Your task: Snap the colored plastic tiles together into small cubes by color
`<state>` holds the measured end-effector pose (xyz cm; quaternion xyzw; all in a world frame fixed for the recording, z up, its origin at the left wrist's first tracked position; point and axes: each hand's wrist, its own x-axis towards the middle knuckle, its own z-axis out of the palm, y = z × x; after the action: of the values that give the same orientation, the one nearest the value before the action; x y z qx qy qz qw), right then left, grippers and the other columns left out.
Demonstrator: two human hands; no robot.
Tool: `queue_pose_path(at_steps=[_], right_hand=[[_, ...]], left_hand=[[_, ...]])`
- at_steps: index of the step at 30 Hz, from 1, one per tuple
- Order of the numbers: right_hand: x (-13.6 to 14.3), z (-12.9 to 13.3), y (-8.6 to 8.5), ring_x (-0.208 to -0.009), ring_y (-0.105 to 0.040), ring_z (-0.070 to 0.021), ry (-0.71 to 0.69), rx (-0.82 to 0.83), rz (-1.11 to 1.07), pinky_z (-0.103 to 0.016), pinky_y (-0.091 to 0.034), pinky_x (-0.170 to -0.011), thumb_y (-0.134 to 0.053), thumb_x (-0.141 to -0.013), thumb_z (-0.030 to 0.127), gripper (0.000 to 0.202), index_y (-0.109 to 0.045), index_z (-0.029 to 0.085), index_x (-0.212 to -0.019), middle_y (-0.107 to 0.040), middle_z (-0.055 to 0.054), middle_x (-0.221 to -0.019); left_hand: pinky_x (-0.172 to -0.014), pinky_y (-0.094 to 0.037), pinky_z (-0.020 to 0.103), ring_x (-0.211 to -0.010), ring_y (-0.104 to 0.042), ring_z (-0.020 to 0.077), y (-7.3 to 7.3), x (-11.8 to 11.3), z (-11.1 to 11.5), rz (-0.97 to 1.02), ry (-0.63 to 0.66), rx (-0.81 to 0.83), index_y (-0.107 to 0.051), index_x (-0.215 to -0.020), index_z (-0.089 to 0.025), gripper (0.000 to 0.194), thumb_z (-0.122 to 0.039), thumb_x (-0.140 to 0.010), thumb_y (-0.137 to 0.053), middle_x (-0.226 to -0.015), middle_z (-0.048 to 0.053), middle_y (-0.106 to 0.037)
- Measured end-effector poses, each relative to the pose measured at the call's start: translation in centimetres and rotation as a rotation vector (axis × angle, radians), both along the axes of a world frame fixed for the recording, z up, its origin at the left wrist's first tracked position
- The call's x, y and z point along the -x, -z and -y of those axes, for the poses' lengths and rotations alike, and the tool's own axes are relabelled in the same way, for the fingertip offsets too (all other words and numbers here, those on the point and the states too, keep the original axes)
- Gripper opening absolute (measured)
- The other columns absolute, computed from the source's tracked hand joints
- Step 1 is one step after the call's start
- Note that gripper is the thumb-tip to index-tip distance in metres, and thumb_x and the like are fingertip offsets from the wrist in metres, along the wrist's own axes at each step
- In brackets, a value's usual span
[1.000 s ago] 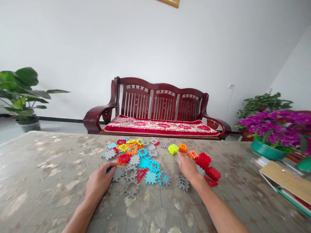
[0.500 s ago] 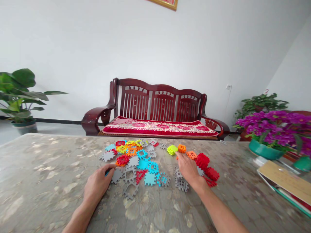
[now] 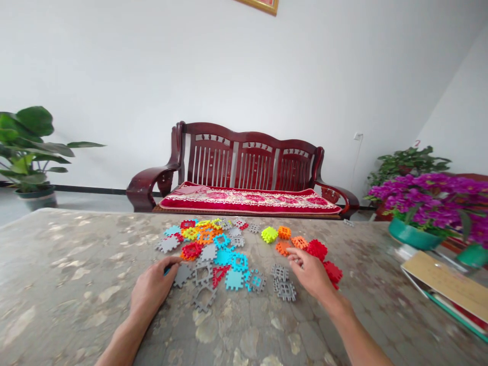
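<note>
My left hand [image 3: 154,282] rests on the table at the left edge of the mixed pieces, its fingers closed round a blue piece [image 3: 166,270] that barely shows. Beside it lie a dark grey piece [image 3: 183,275] and a red piece [image 3: 191,250]. On the right, my right hand [image 3: 309,269] hovers with fingers apart and nothing visible in them, close to an orange piece [image 3: 282,248]. Around it are a yellow-green stack [image 3: 269,234], more orange pieces [image 3: 284,232], red stacks [image 3: 317,249] and grey window pieces [image 3: 284,290].
The patterned table [image 3: 95,274] spreads across the front. A teal pot [image 3: 414,235] of purple flowers and a brown folder [image 3: 446,274] stand at the right. Behind the table is a wooden bench [image 3: 255,152] with a red cushion [image 3: 247,199].
My right hand has moved right and nearer to me, its fingers now off the orange piece, which shows fully. My left hand has hardly moved.
</note>
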<state>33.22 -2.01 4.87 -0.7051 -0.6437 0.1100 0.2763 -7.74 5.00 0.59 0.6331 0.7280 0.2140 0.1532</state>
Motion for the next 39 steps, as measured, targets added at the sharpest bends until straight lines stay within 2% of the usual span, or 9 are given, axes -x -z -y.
queue_pose_path(at_steps=[5,8,13,16,20,24,29,34,39], right_hand=[[1.4,1.6,0.2,-0.119,-0.057,-0.024,-0.149,0.099,0.241,-0.036,-0.04,-0.104,-0.061,-0.078,0.023,0.048,-0.063,0.022,-0.126,-0.066,-0.008,-0.127],[2.2,2.0,0.7,-0.117,-0.058,-0.0241,-0.176,0.13,0.321,-0.037,-0.037,-0.105,-0.053,-0.086,0.021,0.039,-0.065,0.021,-0.123,-0.068,-0.009,-0.125],[2.4,2.0,1.8,-0.11,-0.063,-0.0237,-0.158,0.06,0.343,-0.035,-0.044,-0.097,-0.041,-0.094,0.022,0.036,-0.067,0.02,-0.118,-0.071,-0.01,-0.117],[2.0,1.9,2.5,-0.104,-0.066,-0.0228,-0.052,-0.036,0.227,-0.034,-0.048,-0.092,-0.038,-0.095,0.026,0.038,-0.067,0.022,-0.119,-0.073,-0.01,-0.114],[1.1,1.7,3.2,-0.089,-0.07,-0.0222,0.106,-0.144,-0.072,-0.032,-0.053,-0.08,-0.037,-0.093,0.034,0.042,-0.065,0.022,-0.121,-0.075,-0.008,-0.105],[0.4,1.6,3.4,-0.071,-0.068,-0.0208,0.142,-0.17,-0.292,-0.031,-0.053,-0.069,-0.038,-0.089,0.041,0.045,-0.066,0.019,-0.117,-0.074,-0.006,-0.088],[-0.7,1.5,3.0,-0.064,-0.064,-0.0207,0.198,-0.233,-0.358,-0.032,-0.052,-0.064,-0.039,-0.086,0.046,0.05,-0.067,0.016,-0.116,-0.073,-0.007,-0.084],[-3.6,1.3,2.5,-0.063,-0.064,-0.0211,0.302,-0.294,-0.416,-0.031,-0.052,-0.06,-0.038,-0.086,0.049,0.055,-0.066,0.014,-0.118,-0.073,-0.008,-0.082],[-6.2,1.2,3.1,-0.063,-0.065,-0.0215,0.403,-0.303,-0.44,-0.031,-0.051,-0.058,-0.039,-0.084,0.048,0.06,-0.063,0.01,-0.123,-0.073,-0.009,-0.078]], left_hand=[[-0.074,-0.048,0.026,-0.097,-0.07,0.0233,0.3,0.1,-0.1,-0.005,-0.009,-0.015,-0.071,-0.11,-0.03,0.042,-0.046,-0.087,-0.04,-0.106,0.003,-0.076],[-0.074,-0.048,0.026,-0.096,-0.07,0.023,0.4,0.2,-0.1,-0.001,-0.01,-0.017,-0.072,-0.109,-0.031,0.041,-0.046,-0.087,-0.041,-0.106,0.003,-0.076],[-0.074,-0.049,0.027,-0.096,-0.07,0.0236,0.5,0.2,-0.1,0.002,-0.006,-0.026,-0.072,-0.109,-0.031,0.041,-0.045,-0.087,-0.041,-0.106,0.003,-0.076],[-0.073,-0.048,0.027,-0.096,-0.07,0.0239,0.5,0.2,-0.2,-0.003,-0.005,-0.033,-0.072,-0.109,-0.031,0.04,-0.045,-0.087,-0.041,-0.106,0.004,-0.076],[-0.071,-0.049,0.028,-0.094,-0.07,0.0251,0.6,0.2,-0.2,-0.013,-0.004,-0.037,-0.072,-0.109,-0.03,0.042,-0.047,-0.087,-0.041,-0.103,0.005,-0.077],[-0.07,-0.049,0.027,-0.092,-0.071,0.0246,0.6,0.4,-0.3,0.001,-0.005,-0.027,-0.072,-0.11,-0.031,0.041,-0.047,-0.086,-0.042,-0.101,0.005,-0.077],[-0.069,-0.05,0.026,-0.091,-0.071,0.0241,0.7,0.5,-0.3,0.009,0.006,-0.057,-0.073,-0.107,-0.03,0.039,-0.044,-0.085,-0.045,-0.1,0.004,-0.077],[-0.07,-0.049,0.027,-0.091,-0.071,0.024,1.0,0.7,-0.5,-0.01,0.021,-0.052,-0.072,-0.109,-0.03,0.039,-0.045,-0.086,-0.044,-0.1,0.005,-0.077],[-0.073,-0.05,0.028,-0.094,-0.07,0.0244,1.0,0.8,-0.7,-0.012,0.046,-0.054,-0.072,-0.108,-0.03,0.04,-0.045,-0.087,-0.042,-0.105,0.005,-0.076]])
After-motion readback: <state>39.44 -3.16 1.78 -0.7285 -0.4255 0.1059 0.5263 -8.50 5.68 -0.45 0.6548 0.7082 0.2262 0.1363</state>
